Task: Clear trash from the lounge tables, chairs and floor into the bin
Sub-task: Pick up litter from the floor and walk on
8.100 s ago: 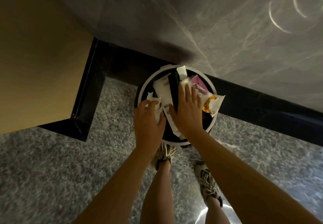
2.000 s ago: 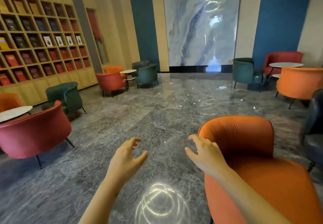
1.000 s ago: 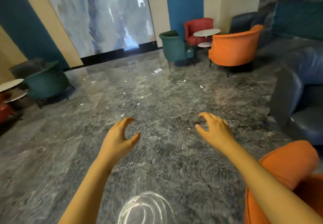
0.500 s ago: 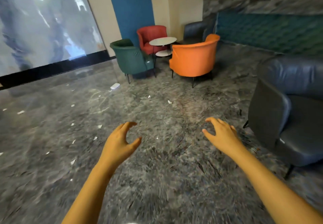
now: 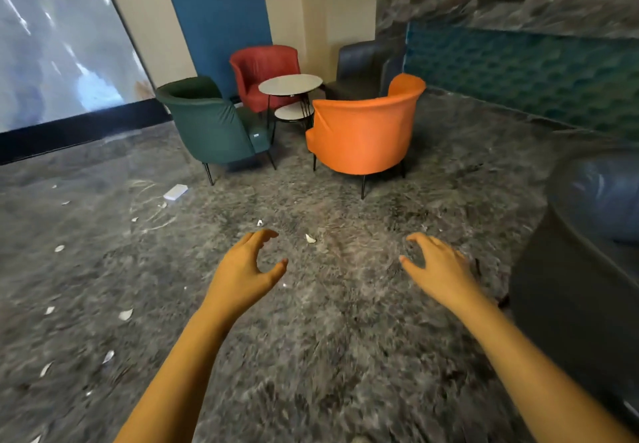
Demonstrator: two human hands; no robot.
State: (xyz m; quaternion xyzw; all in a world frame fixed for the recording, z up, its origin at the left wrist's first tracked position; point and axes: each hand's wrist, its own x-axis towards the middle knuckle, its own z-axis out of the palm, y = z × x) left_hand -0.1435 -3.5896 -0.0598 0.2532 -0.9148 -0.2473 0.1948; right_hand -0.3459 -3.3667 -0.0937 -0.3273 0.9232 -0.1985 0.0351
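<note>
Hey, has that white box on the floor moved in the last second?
No. The white box still lies just left of the front leg of the green chair, as before; only the camera view has swung.

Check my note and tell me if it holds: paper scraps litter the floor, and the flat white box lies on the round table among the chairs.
One detail is wrong. The head view shows the flat white box lying on the floor near the green chair, not on the round table. The rest stands: paper scraps litter the floor.
</note>
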